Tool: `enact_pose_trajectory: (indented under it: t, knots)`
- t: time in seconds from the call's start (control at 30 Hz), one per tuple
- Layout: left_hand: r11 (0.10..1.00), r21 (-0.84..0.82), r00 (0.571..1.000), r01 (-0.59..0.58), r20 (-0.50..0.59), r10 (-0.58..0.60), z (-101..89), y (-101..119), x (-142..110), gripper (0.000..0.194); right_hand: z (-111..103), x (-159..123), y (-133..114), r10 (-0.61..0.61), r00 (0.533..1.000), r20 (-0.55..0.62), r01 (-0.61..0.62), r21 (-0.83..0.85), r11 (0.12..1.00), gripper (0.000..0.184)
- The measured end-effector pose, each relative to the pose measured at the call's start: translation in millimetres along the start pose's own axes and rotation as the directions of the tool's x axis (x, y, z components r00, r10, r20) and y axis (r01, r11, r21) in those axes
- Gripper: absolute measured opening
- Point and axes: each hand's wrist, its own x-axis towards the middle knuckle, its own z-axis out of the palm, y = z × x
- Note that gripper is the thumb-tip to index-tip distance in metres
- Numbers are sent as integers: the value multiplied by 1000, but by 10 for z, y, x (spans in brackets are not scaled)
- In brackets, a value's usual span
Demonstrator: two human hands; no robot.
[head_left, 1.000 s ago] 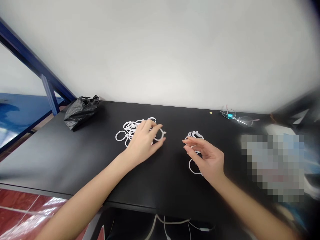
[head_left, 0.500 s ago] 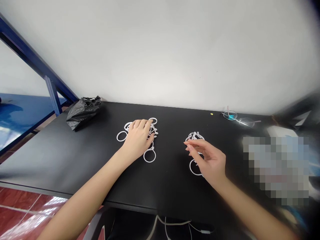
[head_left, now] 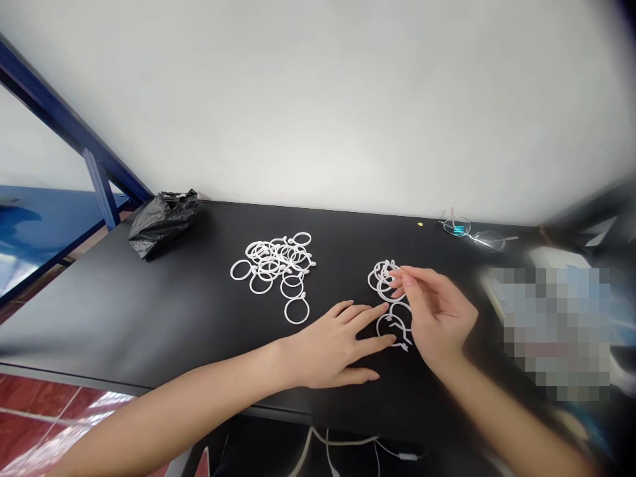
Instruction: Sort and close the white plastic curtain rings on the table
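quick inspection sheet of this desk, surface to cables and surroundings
surface: black tabletop, no spill seen
job's things: larger pile of white rings, smaller group of white rings by the hands
clutter: black plastic bag, glasses, small yellow piece; right side pixelated
hands: left hand spread, fingers at the smaller group; right hand pinched there, grip unclear
cables: pale cables below the front edge
surroundings: pale wall, blue frame, red floor

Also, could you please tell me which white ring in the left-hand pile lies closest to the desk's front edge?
It is the ring nearest the left hand, the lowest white ring; all the other rings there lie farther back.
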Motion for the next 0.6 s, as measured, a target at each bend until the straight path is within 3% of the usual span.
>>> enact_pose_trajectory:
  t: [0.23,0.37,0.5,0.6]
  knots:
    - [996,3,996,85,-33,-85,-14,-91,0,17,9,-7,9,6,1000,9,-6,-1,1000,8]
    - [994,-5,993,113,-40,-113,-77,-148,-5,14,3,-17,26,12,1000,28,-12,8,1000,9]
    - [956,-197,973,215,-44,-228,-212,-177,-27,13,-5,-10,35,36,997,64,-35,-16,999,10]
    - [901,-347,937,260,-135,-322,-306,-197,-38,9,-13,4,36,55,987,153,-53,-19,998,13]
